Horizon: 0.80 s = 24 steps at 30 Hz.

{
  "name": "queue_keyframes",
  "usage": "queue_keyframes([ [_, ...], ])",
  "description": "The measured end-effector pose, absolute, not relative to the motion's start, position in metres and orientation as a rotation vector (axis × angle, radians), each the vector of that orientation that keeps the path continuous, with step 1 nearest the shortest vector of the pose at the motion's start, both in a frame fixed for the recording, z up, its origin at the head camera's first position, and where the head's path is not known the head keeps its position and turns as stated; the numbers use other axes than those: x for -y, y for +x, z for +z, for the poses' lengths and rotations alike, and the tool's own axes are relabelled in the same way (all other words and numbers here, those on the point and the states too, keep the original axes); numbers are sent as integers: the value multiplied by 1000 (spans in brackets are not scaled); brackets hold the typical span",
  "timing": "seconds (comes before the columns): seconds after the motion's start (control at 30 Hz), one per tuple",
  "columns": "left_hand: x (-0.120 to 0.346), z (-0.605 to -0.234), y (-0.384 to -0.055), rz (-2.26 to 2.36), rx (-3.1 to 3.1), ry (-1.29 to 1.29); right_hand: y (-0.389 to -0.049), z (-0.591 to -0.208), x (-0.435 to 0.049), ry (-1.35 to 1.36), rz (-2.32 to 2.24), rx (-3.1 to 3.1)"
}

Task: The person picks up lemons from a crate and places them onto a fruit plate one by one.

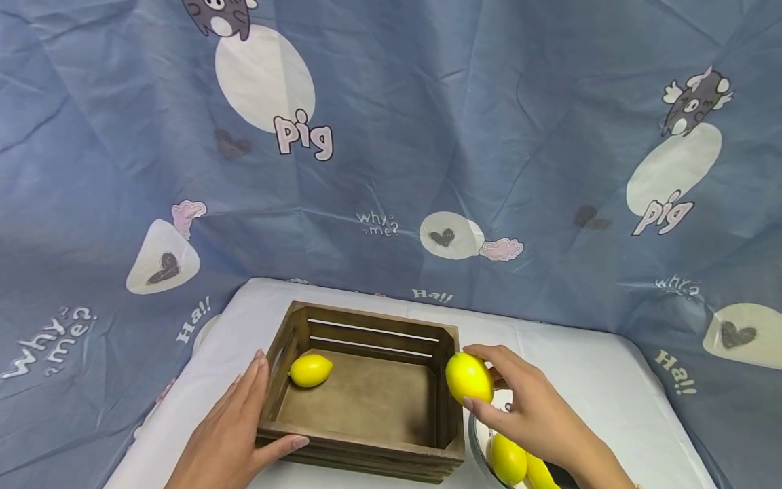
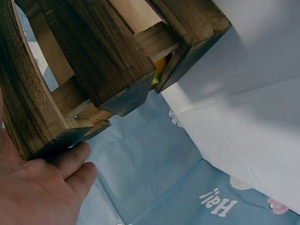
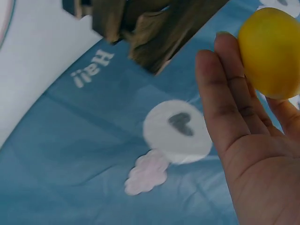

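A brown slatted wooden crate stands on the white table, with one lemon lying inside at its left end. My left hand rests against the crate's left front corner, fingers straight along the side and thumb on the front rim. In the left wrist view, that hand touches the crate's slats. My right hand pinches a second lemon between thumb and fingers, beside the crate's right wall. The right wrist view shows this lemon at the fingertips.
Right of the crate, partly under my right hand, is a round container holding another lemon and a long yellow item. A blue printed cloth hangs behind the white table.
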<state>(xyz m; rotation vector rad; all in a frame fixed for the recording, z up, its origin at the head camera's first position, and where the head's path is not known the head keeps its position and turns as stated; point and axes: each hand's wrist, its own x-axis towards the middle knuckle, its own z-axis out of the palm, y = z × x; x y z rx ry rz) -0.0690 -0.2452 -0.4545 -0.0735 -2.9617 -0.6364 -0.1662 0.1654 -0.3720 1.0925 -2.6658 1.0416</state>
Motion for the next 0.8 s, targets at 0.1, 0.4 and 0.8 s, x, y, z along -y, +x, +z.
queue_keyframes([
  [0.1,245,-455,-69,-641,2966,-72,-164,-377,-179,999,1049,2703],
  [0.4,245,-454,-70,-643,2972,-66,-163,-392,-209,610,1071,2868],
  [0.8,245,-455,-71,-637,2986,-65,-173,-416,-234,435,905,2962],
])
